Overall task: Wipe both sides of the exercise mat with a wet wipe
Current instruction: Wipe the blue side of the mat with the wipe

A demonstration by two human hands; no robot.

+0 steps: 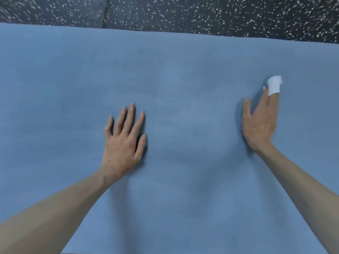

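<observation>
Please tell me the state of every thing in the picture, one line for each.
exercise mat: unrolled flat on the floor, blue side up.
wet wipe: folded small, under the right fingertips.
left hand: flat on the mat, fingers spread.
right hand: straight fingers pressing the wipe on the mat.
floor: dark, speckled, beyond the mat.

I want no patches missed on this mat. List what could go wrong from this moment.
1. The wet wipe is bunched small under the fingertips of the right hand, so each stroke likely covers a narrow strip and may leave gaps on the blue mat.
2. The left hand lies flat on the mat; bare skin could smudge wiped areas.
3. The speckled floor borders the far edge; overshooting could pick up grit.
</observation>
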